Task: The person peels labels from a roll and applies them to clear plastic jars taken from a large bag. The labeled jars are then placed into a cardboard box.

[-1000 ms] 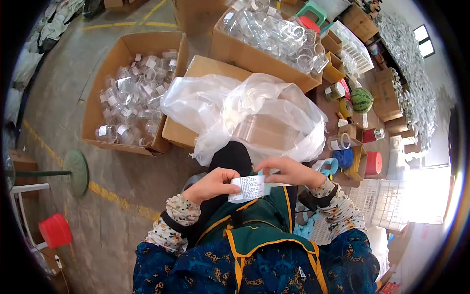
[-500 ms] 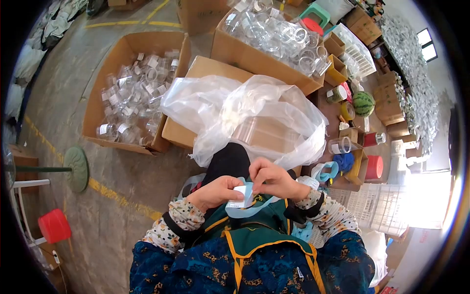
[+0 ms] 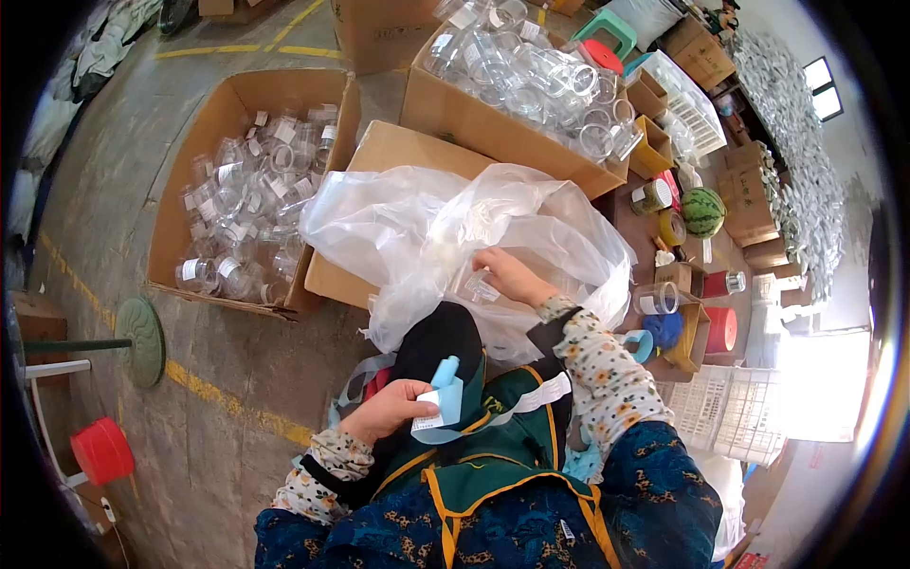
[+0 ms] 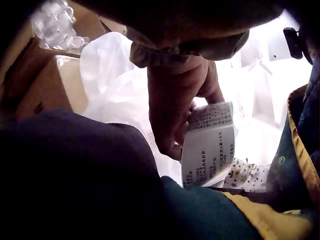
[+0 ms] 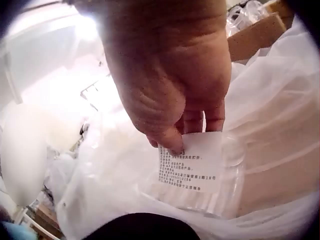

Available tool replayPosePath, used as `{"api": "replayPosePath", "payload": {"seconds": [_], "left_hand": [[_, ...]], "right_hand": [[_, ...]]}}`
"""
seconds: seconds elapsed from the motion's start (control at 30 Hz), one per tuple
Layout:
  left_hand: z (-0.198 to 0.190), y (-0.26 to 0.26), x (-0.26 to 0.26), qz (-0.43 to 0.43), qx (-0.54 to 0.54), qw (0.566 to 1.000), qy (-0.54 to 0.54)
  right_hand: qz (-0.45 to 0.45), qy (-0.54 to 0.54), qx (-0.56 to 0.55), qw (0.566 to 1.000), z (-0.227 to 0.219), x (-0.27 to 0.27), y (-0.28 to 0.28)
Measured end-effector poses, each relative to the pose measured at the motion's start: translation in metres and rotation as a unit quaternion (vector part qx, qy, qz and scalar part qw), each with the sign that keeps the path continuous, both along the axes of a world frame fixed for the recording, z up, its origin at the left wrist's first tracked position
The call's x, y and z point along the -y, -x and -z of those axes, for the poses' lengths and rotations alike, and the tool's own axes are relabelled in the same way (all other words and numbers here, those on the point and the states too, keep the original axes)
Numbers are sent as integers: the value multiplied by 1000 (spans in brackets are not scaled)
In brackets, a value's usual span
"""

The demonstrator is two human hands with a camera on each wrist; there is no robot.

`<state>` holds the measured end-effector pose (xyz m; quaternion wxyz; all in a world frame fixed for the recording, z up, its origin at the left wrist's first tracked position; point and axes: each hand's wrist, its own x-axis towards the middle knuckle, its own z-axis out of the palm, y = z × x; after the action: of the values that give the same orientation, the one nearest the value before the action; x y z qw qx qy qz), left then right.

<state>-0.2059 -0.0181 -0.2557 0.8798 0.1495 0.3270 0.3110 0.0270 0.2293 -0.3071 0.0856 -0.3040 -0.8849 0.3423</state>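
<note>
In the head view my left hand [image 3: 387,410] pinches a strip of labels [image 3: 427,413] with pale blue backing, low over the lap. Its loose tail trails right across the apron [image 3: 507,379]. Printed text covers the label strip [image 4: 209,150] in the left wrist view, below the left hand [image 4: 177,95]. Further forward, my right hand [image 3: 512,275] reaches over a clear plastic bag [image 3: 374,204]. Seen from the right wrist, the right hand [image 5: 170,85] pinches a printed white label [image 5: 192,167] by its upper edge. That label overlaps a clear plastic jar [image 5: 231,175] lying on the bag.
A cardboard box [image 3: 417,147] lies under the bag. Left of it stands an open carton [image 3: 171,242] of labelled clear jars, and behind it another carton [image 3: 493,128] of jars. A watermelon [image 3: 703,211] sits on the right, a red bucket [image 3: 102,444] at left.
My right hand has left the label strip and moved forward to the jar on the bag with a label. The left hand keeps hold of the strip, slightly lower, its tail now stretched rightward.
</note>
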Motion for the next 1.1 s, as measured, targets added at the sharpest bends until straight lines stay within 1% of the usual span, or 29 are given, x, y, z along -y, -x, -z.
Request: {"api": "replayPosePath", "payload": {"seconds": [0.07, 0.1, 0.17, 0.2, 0.27, 0.3, 0.37, 0.43, 0.5, 0.53, 0.6, 0.63, 0.67, 0.7, 0.77, 0.83, 0.9, 0.93, 0.97, 1.0, 1.03, 1.1], "left_hand": [[8, 1, 0, 1, 9, 1000, 0], [10, 1, 0, 4, 18, 1000, -1], [11, 1, 0, 8, 15, 1000, 4], [12, 1, 0, 12, 9, 1000, 4], [14, -4, -1, 19, 6, 1000, 3], [13, -6, -2, 20, -5, 1000, 3], [12, -10, -5, 30, -10, 999, 0], [14, -12, -6, 33, -13, 999, -6], [16, -14, -7, 38, -1, 999, -4], [16, -15, -7, 38, 7, 999, 0], [16, -18, -6, 37, 4, 999, -2], [15, -18, -6, 36, 2, 999, -1], [14, -16, -6, 37, 0, 999, -3], [12, -15, -5, 32, -3, 999, -7], [10, -14, -4, 30, -5, 999, -12], [13, -12, -2, 25, -20, 999, -10], [10, -12, -4, 28, -29, 999, -7], [9, -13, -4, 28, -42, 999, -4], [9, -15, -4, 30, -41, 999, -4], [10, -16, -5, 32, -37, 999, -4], [10, -18, -6, 35, -34, 999, -4], [8, -23, -10, 41, -32, 998, -19]], "right_hand": [[9, 6, 68, 998, 17, -6, 8], [9, 8, 68, 998, 20, -8, 11], [6, -31, 164, 986, 25, -11, 16], [8, -30, 166, 986, 25, -9, 19], [34, -108, 188, 976, 25, -3, 23], [39, -108, 192, 975, 26, 1, 22], [41, -242, 176, 953, 26, 11, 18], [66, -248, 170, 951, 30, 16, 11], [103, -226, 115, 962, 32, 19, 4], [105, -227, 115, 961, 32, 19, 1], [148, -227, 98, 957, 33, 16, -2], [149, -229, 96, 957, 48, 10, -10], [207, -148, 113, 961, 62, 1, -21], [262, -64, 128, 954, 74, -6, -36], [298, -44, 141, 943, 74, -2, -84], [440, -81, 217, 868, 75, 6, -136], [399, -137, 272, 865, 50, 10, -186], [400, -137, 275, 864, 57, 14, -215], [430, -137, 303, 840, 77, 19, -245], [459, -137, 329, 814, 83, 25, -255], [460, -137, 329, 813, 92, 33, -263], [533, -60, 323, 780, 95, 45, -255]]}}
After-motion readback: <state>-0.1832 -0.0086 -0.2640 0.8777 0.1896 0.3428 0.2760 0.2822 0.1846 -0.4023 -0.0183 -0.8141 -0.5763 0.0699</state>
